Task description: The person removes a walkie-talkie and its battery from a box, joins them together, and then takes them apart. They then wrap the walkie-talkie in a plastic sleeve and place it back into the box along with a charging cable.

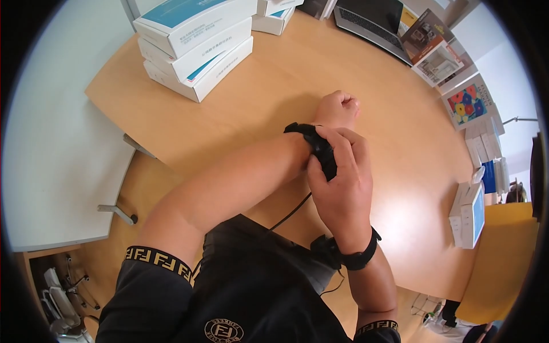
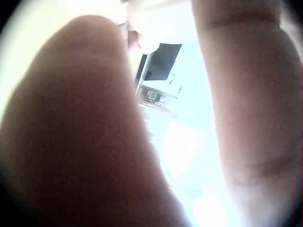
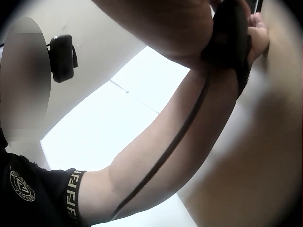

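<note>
Wrist camera, strapped just behind the curled, empty left hand, is pinched by the right hand between thumb and fingers, apparently to steady it.

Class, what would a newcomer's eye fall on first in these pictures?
First, the right hand gripping a black device strapped to the left wrist, over the wooden table. Next, the stack of white boxes at upper left, then the open laptop along the far edge.

Plastic wrist device, cloth shirt, wood-look table — smooth
</note>
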Demonstrator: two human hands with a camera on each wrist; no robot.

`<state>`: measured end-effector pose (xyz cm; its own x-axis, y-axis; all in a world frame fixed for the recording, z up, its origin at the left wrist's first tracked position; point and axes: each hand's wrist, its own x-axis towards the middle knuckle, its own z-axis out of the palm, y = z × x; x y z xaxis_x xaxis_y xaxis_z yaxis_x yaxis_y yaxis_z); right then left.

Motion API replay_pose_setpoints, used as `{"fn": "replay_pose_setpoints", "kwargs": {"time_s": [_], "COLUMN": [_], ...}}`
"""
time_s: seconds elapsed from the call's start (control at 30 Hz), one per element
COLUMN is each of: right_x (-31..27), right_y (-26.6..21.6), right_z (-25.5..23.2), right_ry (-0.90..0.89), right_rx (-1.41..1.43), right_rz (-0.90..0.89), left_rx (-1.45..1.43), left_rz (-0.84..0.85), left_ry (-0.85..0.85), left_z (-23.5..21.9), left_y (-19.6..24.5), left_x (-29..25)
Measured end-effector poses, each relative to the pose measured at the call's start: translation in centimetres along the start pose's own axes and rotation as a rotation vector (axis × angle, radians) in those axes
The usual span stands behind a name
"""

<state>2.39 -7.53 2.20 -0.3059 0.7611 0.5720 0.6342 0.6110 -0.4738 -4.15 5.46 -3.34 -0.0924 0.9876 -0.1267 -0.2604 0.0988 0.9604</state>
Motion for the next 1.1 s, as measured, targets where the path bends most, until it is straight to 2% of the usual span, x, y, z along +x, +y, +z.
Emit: {"fn": "replay_pose_setpoints", "kwargs": {"time_s": [0.07,0.17,0.37,0.5,0.57,0.67,0.8,0.93,1.03,1.1], "right_x": [0.0,-0.2,-0.7,-1.2,-1.4,-2.3,-3.8,-4.5,-5.0,-5.3], "right_y": [-0.3,-1.1,-0.3,-0.1,0.0,-1.0,-2.5,-3.6,-3.5,-4.0], "right_z": [-0.5,-1.1,-0.7,0.4,0.9,0.5,-0.2,0.3,0.9,0.3], "right_ry": [-0.136,-0.211,-0.123,-0.053,0.040,0.058,-0.076,-0.114,-0.042,-0.128], "right_rx": [0.108,0.126,0.200,0.151,0.083,0.075,-0.120,-0.108,-0.022,-0.039], "right_rz": [0.118,0.122,0.100,0.073,-0.029,-0.055,-0.053,0.033,0.037,0.020], "left_rx": [0.025,0.036,0.026,0.032,0.017,-0.064,-0.099,-0.223,-0.266,-0.262], "left_rz": [0.028,0.022,0.017,0.022,-0.009,-0.001,0.006,-0.006,-0.004,0.002], "left_ry": [-0.033,-0.042,-0.040,-0.037,-0.015,-0.005,-0.010,0.019,0.030,0.018], "left_z": [-0.2,-0.2,-0.2,-0.1,-0.1,0.0,0.2,0.7,0.7,0.7], "left_y": [0.0,0.2,0.1,-0.1,0.6,0.1,-0.3,0.1,0.4,0.4], "left_x": [0.0,-0.3,0.1,0.2,-0.2,0.1,0.4,-0.4,-0.6,-0.7]}}
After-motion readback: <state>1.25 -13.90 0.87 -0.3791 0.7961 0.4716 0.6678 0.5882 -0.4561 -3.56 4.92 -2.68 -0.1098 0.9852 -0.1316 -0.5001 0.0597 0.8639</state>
